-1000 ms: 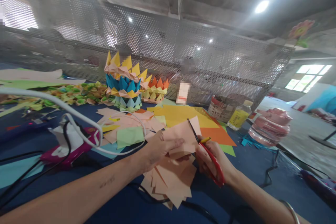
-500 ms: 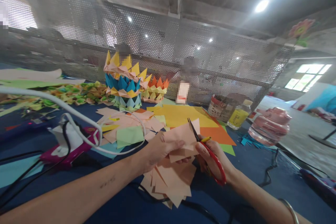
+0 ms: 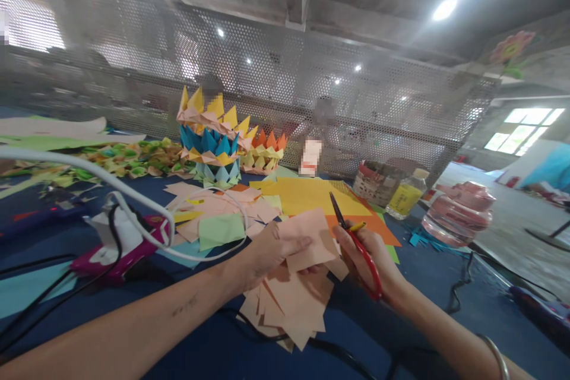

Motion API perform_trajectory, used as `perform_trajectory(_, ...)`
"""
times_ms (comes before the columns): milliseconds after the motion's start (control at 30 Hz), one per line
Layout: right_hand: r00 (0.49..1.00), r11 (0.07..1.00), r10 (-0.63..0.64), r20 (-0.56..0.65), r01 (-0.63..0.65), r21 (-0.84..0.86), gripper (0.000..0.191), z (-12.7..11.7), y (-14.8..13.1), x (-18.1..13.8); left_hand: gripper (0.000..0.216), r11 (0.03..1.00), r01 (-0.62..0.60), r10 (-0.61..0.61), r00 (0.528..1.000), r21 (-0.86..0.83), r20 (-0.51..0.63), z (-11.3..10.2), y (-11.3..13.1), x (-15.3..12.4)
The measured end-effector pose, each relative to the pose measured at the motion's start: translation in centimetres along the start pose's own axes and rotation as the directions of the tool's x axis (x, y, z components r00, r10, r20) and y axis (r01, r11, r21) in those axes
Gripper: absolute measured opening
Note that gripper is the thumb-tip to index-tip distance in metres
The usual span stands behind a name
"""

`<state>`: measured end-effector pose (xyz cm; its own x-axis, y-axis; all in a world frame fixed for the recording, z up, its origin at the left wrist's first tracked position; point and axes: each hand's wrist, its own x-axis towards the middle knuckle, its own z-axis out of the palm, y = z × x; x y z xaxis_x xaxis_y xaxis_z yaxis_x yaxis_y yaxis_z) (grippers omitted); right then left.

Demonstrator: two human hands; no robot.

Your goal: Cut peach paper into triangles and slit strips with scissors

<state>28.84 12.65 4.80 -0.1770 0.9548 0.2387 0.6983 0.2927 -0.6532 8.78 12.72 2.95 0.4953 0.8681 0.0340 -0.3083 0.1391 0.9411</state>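
My left hand [image 3: 267, 252] is closed on a pale pink sheet of paper [image 3: 314, 228], thumb on top and fingertips showing underneath. To its right, my right hand [image 3: 385, 258] grips a pair of scissors [image 3: 369, 267] with red handles and dark blades, a bit of yellow showing near the pivot. The blades point up and away, close together and apart from the sheet. Between the hands, a small pink paper scrap [image 3: 339, 269] shows beside the sheet's lower right corner. Below lies a loose pile of cut pink paper pieces [image 3: 298, 314] on the dark blue tabletop.
Folded paper crowns [image 3: 214, 142] stand at the back, left of centre. Yellow paper [image 3: 307, 193] lies ahead. A yellow-labelled bottle [image 3: 406, 195] and a pink jug [image 3: 458, 214] are at right. A magenta power strip [image 3: 107, 264] and white cable [image 3: 111, 173] lie left.
My right hand and the scissors have moved slightly right, leaving the sheet's edge. The sheet's right side now ends farther left, and a small scrap shows below it.
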Motion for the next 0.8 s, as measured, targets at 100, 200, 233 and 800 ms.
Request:
perform_trajectory(100, 0.993, 0.936, -0.026, -0.114, -0.015, -0.351, 0.035, -1.4, 0.4, 1.1, 0.029, 1.0, 0.03, -0.03, 0.998, 0.004, -0.048, 0.1, 0.3, 0.0)
perform_trajectory(200, 0.989, 0.788, 0.004, -0.148, -0.094, -0.608, 0.024, -2.9, 1.7, 2.2, 0.03, 0.998, 0.052, -0.048, 0.992, 0.032, -0.116, 0.3, 0.7, 0.0)
perform_trajectory(233, 0.989, 0.74, 0.035, -0.144, -0.122, -0.661, 0.026, -3.4, 2.4, 2.5, 0.031, 0.997, 0.065, -0.057, 0.988, 0.05, -0.147, 0.3, 0.8, 0.0)
perform_trajectory(800, 0.975, 0.861, 0.004, 0.221, 0.109, -0.496, 0.025, -1.4, 1.5, 1.4, 0.029, 0.979, 0.094, -0.032, 0.949, 0.183, -0.315, -0.2, 0.8, 0.3)
